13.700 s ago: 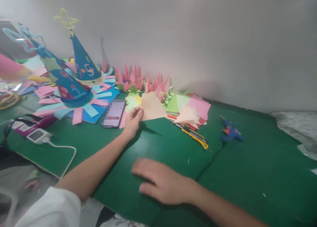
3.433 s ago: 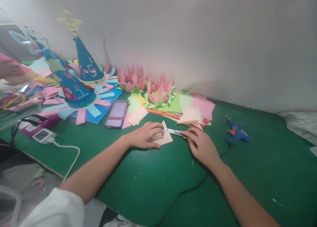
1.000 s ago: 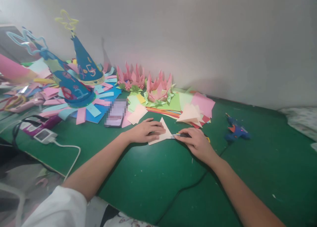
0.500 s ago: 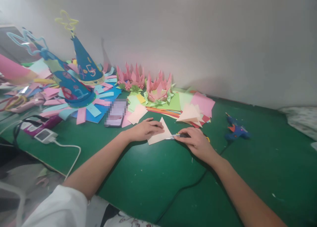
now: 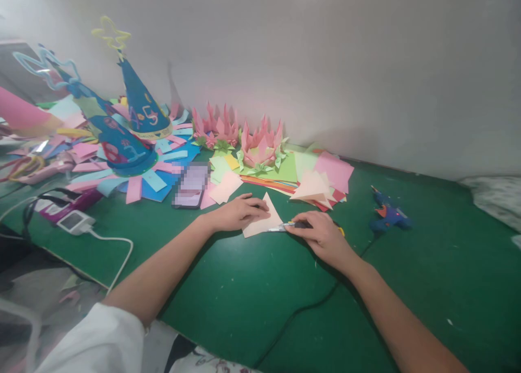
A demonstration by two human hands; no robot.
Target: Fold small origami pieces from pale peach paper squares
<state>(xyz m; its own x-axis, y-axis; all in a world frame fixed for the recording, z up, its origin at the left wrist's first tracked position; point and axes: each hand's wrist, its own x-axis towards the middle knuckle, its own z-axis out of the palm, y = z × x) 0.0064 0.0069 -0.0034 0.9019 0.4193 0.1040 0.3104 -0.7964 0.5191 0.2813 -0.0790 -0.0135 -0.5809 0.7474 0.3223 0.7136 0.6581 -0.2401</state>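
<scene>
A peach folded paper triangle (image 5: pixel 267 222) lies on the green table (image 5: pixel 252 286). My left hand (image 5: pixel 238 213) lies flat on it with fingers stretched out, pressing it down. My right hand (image 5: pixel 321 235) is closed around a yellow utility knife (image 5: pixel 285 227). The knife's blade tip touches the triangle's lower right edge. Most of the knife's handle is hidden under my fingers.
Coloured paper sheets (image 5: pixel 321 172) and pink paper lotus flowers (image 5: pixel 260 145) lie behind. Blue cone hats (image 5: pixel 142 104), a phone (image 5: pixel 191 185), a blue glue gun (image 5: pixel 386 213) with its black cord (image 5: pixel 301 310), and a white charger (image 5: pixel 75 221) lie around.
Earlier my left hand held the paper up, then laid it flat; my right hand took the knife. Over the last second the knife slid slightly leftward along the paper's edge.
</scene>
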